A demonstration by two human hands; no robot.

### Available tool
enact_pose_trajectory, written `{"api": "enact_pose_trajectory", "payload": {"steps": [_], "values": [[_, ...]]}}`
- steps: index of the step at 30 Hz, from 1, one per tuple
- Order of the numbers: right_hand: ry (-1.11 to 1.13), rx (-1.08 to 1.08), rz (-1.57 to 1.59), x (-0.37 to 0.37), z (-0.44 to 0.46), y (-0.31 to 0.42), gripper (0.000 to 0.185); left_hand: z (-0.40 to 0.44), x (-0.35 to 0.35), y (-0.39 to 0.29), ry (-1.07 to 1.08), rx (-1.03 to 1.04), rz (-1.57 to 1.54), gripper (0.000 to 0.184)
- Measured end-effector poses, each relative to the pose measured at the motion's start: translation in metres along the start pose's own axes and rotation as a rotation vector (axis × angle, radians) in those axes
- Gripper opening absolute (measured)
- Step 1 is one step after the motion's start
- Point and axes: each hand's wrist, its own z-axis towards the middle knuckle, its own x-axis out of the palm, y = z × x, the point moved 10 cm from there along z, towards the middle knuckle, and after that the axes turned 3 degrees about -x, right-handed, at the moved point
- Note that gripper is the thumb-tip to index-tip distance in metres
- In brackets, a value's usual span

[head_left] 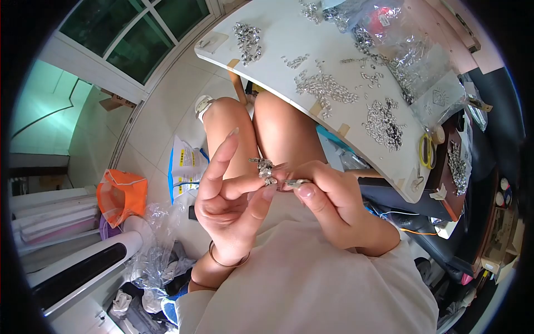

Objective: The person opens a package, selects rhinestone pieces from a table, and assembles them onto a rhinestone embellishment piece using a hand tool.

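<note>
Above my lap, my left hand [231, 195] pinches a small cluster of shiny silver jewellery pieces [265, 167] between thumb and forefinger, its other fingers raised. Close beside it on the right, my right hand [336, 203] grips a small flat silvery piece [296, 182] between thumb and forefinger. The two held items are very near each other; whether they touch I cannot tell. My fingers partly cover both, so their exact kind is unclear.
On the white table [267, 67] lie loose silver pieces [322, 86], a further pile [384, 125] and a heaped chain [247, 42]. Clear plastic bags [417, 61] and yellow-handled scissors [427, 150] are at its right. An orange bag [121, 195] stands on the left.
</note>
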Motion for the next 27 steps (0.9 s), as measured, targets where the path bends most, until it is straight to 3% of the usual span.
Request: {"api": "enact_pose_trajectory", "payload": {"steps": [2,9,12,15,27], "values": [[-0.034,-0.076,-0.038,0.001,0.0,0.001,0.02,0.0,0.003,0.0,-0.079,-0.052,0.004,0.062],[-0.104,-0.264,-0.4,0.007,-0.003,0.01,0.013,-0.001,0.001,0.002,-0.039,-0.024,-0.027,0.062],[-0.087,-0.251,-0.564,0.013,-0.003,0.015,0.014,-0.002,0.002,0.004,-0.04,-0.015,-0.039,0.06],[-0.226,-0.344,-0.787,0.016,-0.011,0.016,0.023,-0.003,0.002,0.006,-0.062,0.01,-0.062,0.059],[-0.282,-0.348,-0.713,0.015,-0.012,0.018,0.02,-0.007,0.003,0.006,-0.078,0.057,-0.107,0.056]]}}
